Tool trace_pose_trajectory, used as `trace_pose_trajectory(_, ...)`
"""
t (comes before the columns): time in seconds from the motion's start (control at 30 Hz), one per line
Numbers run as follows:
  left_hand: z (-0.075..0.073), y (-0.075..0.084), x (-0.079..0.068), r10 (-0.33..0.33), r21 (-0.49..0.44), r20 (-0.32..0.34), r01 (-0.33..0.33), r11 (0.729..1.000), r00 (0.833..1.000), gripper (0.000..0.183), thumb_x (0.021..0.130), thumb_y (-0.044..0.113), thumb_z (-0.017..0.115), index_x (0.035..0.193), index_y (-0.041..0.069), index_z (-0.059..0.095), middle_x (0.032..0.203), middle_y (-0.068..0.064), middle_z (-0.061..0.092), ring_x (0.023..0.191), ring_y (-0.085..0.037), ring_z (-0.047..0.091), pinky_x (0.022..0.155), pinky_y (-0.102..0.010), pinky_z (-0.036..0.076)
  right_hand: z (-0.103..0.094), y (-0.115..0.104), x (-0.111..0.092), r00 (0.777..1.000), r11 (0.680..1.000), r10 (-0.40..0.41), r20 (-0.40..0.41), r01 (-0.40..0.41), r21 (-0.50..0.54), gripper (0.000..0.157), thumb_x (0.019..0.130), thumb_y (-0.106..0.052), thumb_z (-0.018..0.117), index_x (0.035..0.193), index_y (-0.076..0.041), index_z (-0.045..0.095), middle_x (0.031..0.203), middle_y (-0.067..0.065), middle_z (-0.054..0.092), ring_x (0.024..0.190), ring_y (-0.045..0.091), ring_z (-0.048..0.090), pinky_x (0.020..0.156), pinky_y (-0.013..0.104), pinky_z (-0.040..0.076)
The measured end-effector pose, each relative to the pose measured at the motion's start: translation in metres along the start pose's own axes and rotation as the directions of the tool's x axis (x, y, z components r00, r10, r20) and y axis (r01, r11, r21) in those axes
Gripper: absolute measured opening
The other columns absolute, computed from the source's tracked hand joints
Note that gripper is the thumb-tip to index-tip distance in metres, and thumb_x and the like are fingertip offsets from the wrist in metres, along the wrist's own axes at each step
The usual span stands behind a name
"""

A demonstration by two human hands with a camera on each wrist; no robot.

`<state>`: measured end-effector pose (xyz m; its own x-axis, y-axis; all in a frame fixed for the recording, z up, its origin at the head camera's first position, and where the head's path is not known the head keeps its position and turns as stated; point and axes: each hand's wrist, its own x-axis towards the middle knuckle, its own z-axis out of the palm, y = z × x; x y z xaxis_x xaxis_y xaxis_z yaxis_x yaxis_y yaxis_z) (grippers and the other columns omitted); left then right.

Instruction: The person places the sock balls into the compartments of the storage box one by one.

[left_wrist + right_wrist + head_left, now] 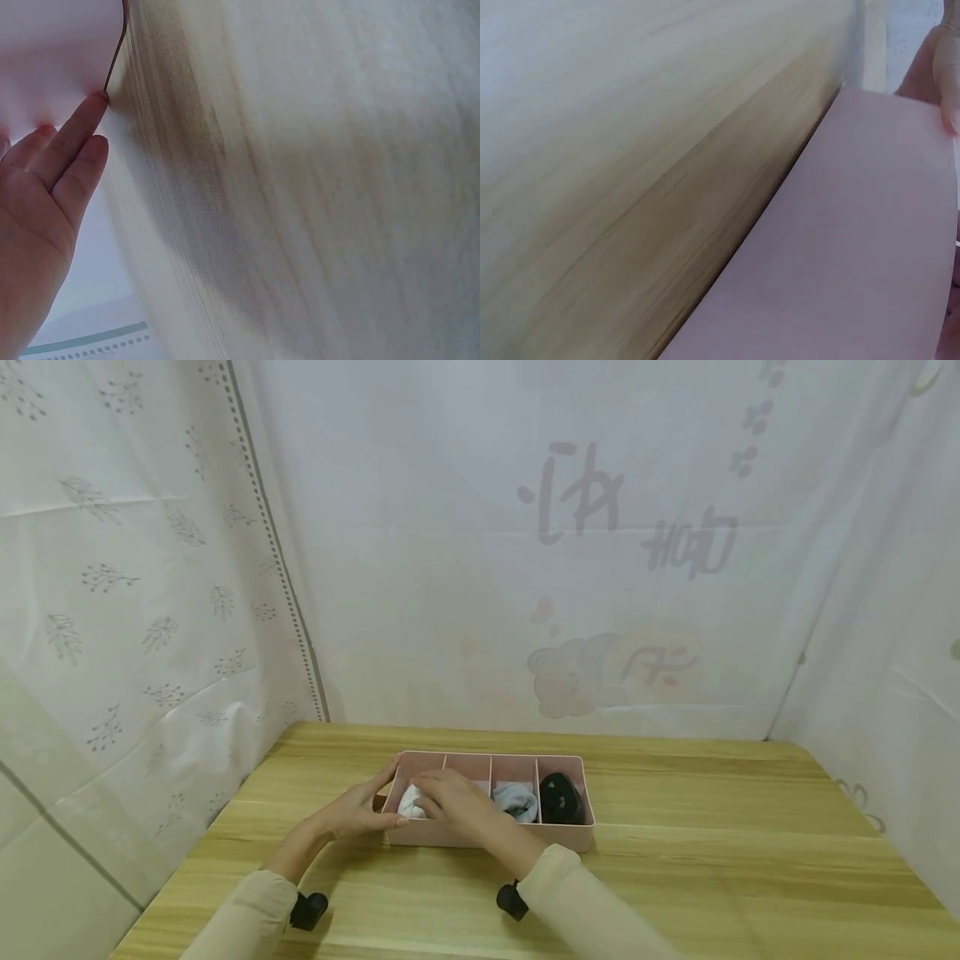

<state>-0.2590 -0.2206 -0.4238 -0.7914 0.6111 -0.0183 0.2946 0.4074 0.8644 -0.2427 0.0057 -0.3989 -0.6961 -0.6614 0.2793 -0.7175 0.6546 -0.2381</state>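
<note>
A pink divided box (491, 835) sits on the table with rolled socks in its compartments. My left hand (360, 810) holds its left end, with the thumb over the front rim. In the left wrist view, extended fingers (71, 142) touch the end wall. My right hand (461, 802) reaches over the second compartment into the leftmost one. Its bent fingers hold a white rolled sock (410, 802), though they partly cover it. A light grey-blue rolled sock (517, 802) lies in the third compartment, a black one (561, 799) in the rightmost. The second compartment is mostly hidden by my right hand.
The wood-grain table (712, 860) extends around the box. A pale printed curtain (465, 568) hangs behind the table, with more cloth at both sides. Black devices (308, 911) are worn at both wrists.
</note>
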Motion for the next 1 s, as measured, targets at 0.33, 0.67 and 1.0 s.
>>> trace_pose_trajectory(0.33, -0.002, 0.006, -0.001, -0.029, 0.096, -0.035, 0.033, 0.995, 0.999, 0.099, 0.087, 0.026, 0.068, 0.152, 0.011, -0.004, 0.154, -0.027, 0.004, 0.123, -0.046, 0.045, 0.091, -0.042, 0.048, -0.031, 0.039, -0.058, 0.987, 0.999, 0.026, -0.156, -0.029, -0.017, 0.038, 0.094, -0.020, 0.058, 0.126, 0.001, 0.057, 0.130, 0.017, 0.056, 0.122, 0.032, 0.051, 0.097, 0.043, 0.044)
trace_pose_trajectory(0.67, 0.000, 0.006, -0.006, -0.011, 0.131, -0.064, 0.019, 0.991, 0.998, 0.097, 0.087, 0.027, 0.068, 0.152, 0.014, -0.002, 0.153, -0.030, 0.009, 0.121, -0.047, 0.046, 0.093, -0.047, 0.046, -0.057, 0.088, -0.148, 0.917, 0.970, 0.205, -0.341, -0.236, -0.052, 0.045, 0.088, -0.015, 0.066, 0.127, 0.005, 0.055, 0.132, 0.026, 0.050, 0.120, 0.041, 0.050, 0.094, 0.052, 0.044)
trace_pose_trajectory(1.0, 0.009, 0.015, -0.015, 0.099, 0.408, -0.224, 0.001, 0.913, 0.969, 0.090, 0.087, 0.038, 0.065, 0.147, -0.007, 0.016, 0.148, -0.030, 0.024, 0.132, -0.048, 0.032, 0.103, -0.059, 0.030, -0.061, 0.104, -0.212, 0.882, 0.909, 0.308, -0.356, -0.383, -0.163, 0.054, 0.084, -0.019, 0.069, 0.129, 0.004, 0.052, 0.136, 0.032, 0.042, 0.122, 0.050, 0.040, 0.093, 0.069, 0.031)
